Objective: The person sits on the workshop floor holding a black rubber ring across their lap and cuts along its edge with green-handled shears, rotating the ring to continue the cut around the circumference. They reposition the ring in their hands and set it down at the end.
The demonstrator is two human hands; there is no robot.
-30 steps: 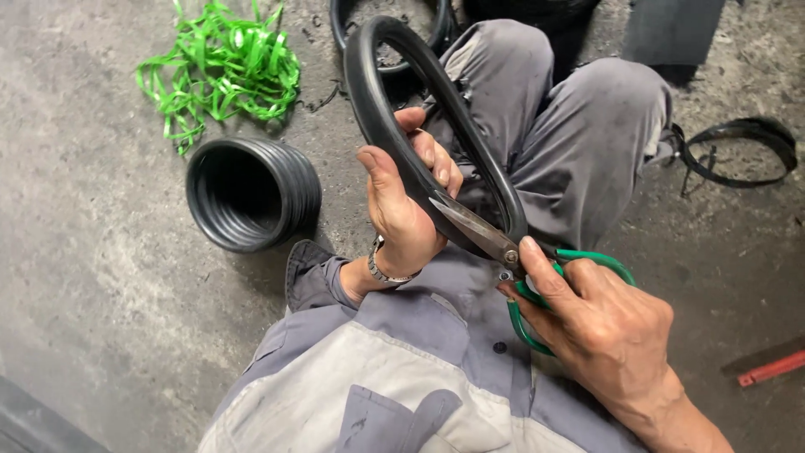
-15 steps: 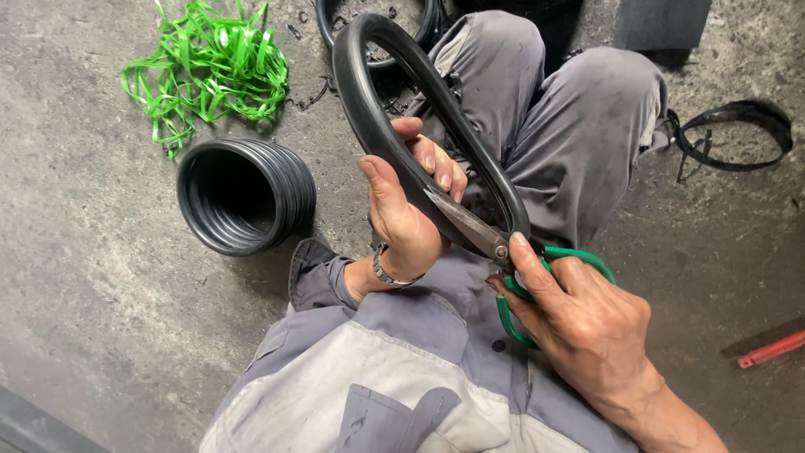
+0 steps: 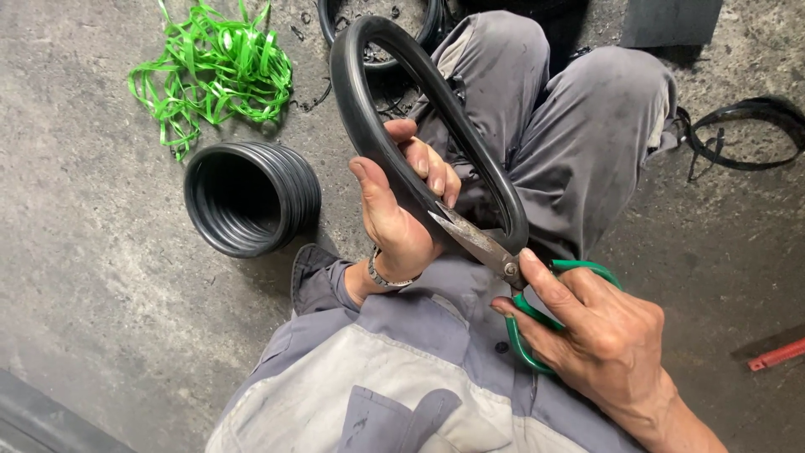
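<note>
Concrete floor (image 3: 101,277) lay beneath the rubber loop (image 3: 369,126), gripped by the left hand (image 3: 398,214) while the right hand (image 3: 599,331) clasped green-handled scissors (image 3: 503,264) against it.

Floor's rough grey concrete (image 3: 109,277), pretty grimy. A stack of black rubber rings (image 3: 251,197) sits right on it. Just behind that stack there's a tangled heap of green plastic strapping (image 3: 214,75). Well off to the stack's right lies a loose black strap loop (image 3: 742,134), and nearer the camera a red bar (image 3: 776,354) pokes in at the edge.
</note>
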